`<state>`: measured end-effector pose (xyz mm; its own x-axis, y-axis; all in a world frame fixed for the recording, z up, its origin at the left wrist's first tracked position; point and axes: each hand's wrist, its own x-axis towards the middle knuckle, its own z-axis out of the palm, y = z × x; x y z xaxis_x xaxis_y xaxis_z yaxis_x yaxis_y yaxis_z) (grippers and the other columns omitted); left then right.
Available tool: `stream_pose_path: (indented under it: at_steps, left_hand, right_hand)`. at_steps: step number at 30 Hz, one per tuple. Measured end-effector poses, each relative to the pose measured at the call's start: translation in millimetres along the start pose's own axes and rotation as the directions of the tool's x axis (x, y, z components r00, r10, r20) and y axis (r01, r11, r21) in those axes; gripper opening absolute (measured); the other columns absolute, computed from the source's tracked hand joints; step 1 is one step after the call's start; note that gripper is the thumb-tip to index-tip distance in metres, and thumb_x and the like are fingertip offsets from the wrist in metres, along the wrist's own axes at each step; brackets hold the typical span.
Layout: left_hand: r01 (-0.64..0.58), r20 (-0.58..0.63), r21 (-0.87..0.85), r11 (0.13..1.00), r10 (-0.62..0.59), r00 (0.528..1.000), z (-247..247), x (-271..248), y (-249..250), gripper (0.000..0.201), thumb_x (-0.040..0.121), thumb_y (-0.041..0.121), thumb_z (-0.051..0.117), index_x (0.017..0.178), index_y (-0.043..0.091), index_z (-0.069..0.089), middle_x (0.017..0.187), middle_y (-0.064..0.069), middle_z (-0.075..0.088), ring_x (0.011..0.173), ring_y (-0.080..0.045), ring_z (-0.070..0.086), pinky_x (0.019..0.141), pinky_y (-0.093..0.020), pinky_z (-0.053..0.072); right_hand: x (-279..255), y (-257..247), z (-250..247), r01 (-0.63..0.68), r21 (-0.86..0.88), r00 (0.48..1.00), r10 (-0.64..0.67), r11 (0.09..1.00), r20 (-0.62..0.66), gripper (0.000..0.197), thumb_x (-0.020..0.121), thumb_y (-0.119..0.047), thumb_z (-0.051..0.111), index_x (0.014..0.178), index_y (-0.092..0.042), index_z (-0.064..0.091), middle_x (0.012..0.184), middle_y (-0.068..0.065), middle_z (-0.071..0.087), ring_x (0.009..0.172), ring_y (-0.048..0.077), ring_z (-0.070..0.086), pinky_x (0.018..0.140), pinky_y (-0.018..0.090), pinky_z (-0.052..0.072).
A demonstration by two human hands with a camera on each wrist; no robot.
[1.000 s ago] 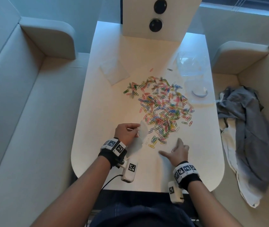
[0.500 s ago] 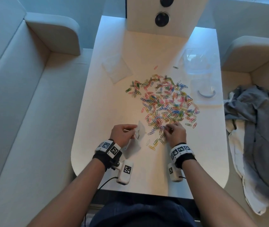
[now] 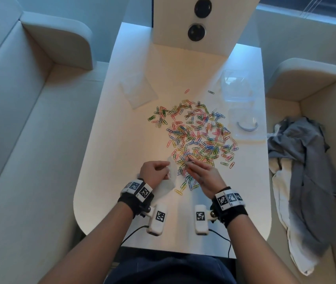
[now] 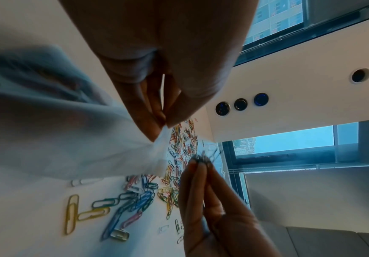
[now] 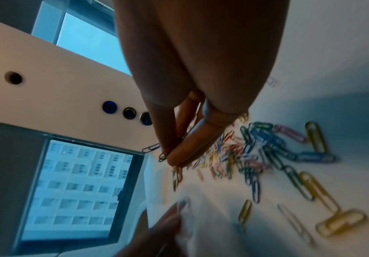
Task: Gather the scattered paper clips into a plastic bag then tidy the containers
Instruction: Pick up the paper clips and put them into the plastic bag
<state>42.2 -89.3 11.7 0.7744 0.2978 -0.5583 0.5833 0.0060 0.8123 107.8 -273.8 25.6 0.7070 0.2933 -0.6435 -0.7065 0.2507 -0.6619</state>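
From the head view, the left hand pinches a small clear plastic bag beside the multicoloured wire paper clips strewn mid-table, while the wrist views show the right hand pinching a few clips just beside the bag's mouth.

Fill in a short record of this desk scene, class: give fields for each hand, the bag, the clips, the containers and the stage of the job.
left hand: pinches the edge of the plastic bag, held up near the pile
right hand: pinches a small bunch of clips at its fingertips, beside the bag
paper clips: most lie scattered in a coloured pile on the white table
clear containers: at the table's right edge, not yet tidied
second flat bag: lies far left of the pile
stage: gathering barely begun
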Motion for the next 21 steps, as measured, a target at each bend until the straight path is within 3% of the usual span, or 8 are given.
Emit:
stream_pose_path:
  at_steps: [3, 5, 8, 12, 16, 19, 21]
  left_hand:
    - [-0.003, -0.009, 0.018, 1.0, 0.003, 1.0, 3, 0, 2, 0.025, 0.081, 0.008, 0.065, 0.102, 0.017, 0.075, 0.084, -0.005, 0.076, 0.073, -0.016, 0.071, 0.085, -0.036, 0.058]
    - [-0.021, 0.001, 0.018, 1.0, 0.021, 1.0, 3, -2, 4, 0.021, 0.081, 0.011, 0.066, 0.095, 0.022, 0.077, 0.09, -0.003, 0.076, 0.079, -0.017, 0.073, 0.083, -0.038, 0.06]
    - [-0.044, -0.001, 0.027, 0.999, 0.044, 0.999, 0, -6, 8, 0.02, 0.084, 0.012, 0.067, 0.086, 0.029, 0.076, 0.085, 0.001, 0.076, 0.073, -0.014, 0.073, 0.08, -0.037, 0.06]
    - [-0.03, 0.029, -0.02, 0.999, 0.03, 0.999, -8, -12, 6, 0.015, 0.084, 0.015, 0.069, 0.089, 0.026, 0.078, 0.082, -0.002, 0.077, 0.077, -0.02, 0.074, 0.082, -0.04, 0.06]
    - [-0.041, 0.058, -0.081, 0.996, 0.045, 0.997, -18, -20, 5, 0.016, 0.084, 0.013, 0.07, 0.097, 0.017, 0.077, 0.085, -0.005, 0.077, 0.08, -0.021, 0.074, 0.082, -0.038, 0.06]
    - [-0.048, 0.031, -0.117, 0.992, 0.052, 0.998, -26, -28, 2, 0.013, 0.084, 0.012, 0.07, 0.094, 0.018, 0.078, 0.083, -0.004, 0.077, 0.073, -0.016, 0.073, 0.077, -0.034, 0.059]
    - [-0.051, 0.016, -0.124, 0.991, 0.053, 0.998, -30, -29, 0, 0.014, 0.084, 0.012, 0.07, 0.092, 0.021, 0.078, 0.082, -0.005, 0.077, 0.075, -0.021, 0.073, 0.079, -0.036, 0.06]
  right_hand:
    - [-3, 9, 17, -0.02, -0.08, 0.998, 0.024, 0.997, 0.05, 0.023, 0.087, 0.01, 0.059, 0.11, 0.009, 0.063, 0.097, 0.017, 0.072, 0.091, 0.023, 0.07, 0.081, 0.026, 0.059]
    - [-3, 18, 24, 0.018, -0.252, 0.999, -0.008, 0.968, 0.04, 0.021, 0.086, 0.009, 0.062, 0.107, 0.007, 0.067, 0.098, 0.02, 0.072, 0.092, 0.026, 0.07, 0.083, 0.028, 0.058]
    - [2, 26, 32, 0.044, -0.521, 0.998, -0.057, 0.852, -0.009, 0.022, 0.087, 0.009, 0.059, 0.106, 0.003, 0.069, 0.101, 0.022, 0.071, 0.096, 0.029, 0.069, 0.09, 0.034, 0.056]
    - [2, 24, 42, 0.064, -0.675, 0.995, -0.098, 0.735, -0.012, 0.031, 0.085, 0.01, 0.058, 0.115, 0.004, 0.065, 0.102, 0.017, 0.072, 0.092, 0.023, 0.071, 0.089, 0.036, 0.057]
    - [-5, 20, 54, 0.187, -0.863, 0.966, -0.249, 0.468, 0.075, 0.02, 0.079, -0.011, 0.076, 0.098, -0.006, 0.075, 0.079, 0.007, 0.075, 0.069, 0.012, 0.072, 0.073, 0.028, 0.061]
    - [-12, 17, 69, 0.267, -0.94, 0.946, -0.242, 0.214, 0.213, 0.013, 0.084, -0.013, 0.069, 0.093, -0.009, 0.078, 0.079, 0.004, 0.074, 0.068, 0.01, 0.064, 0.067, 0.019, 0.05]
    - [-13, 18, 77, 0.285, -0.951, 0.946, -0.193, 0.122, 0.259, 0.019, 0.087, -0.005, 0.059, 0.092, -0.009, 0.077, 0.082, 0.007, 0.073, 0.072, 0.013, 0.058, 0.071, 0.019, 0.041]
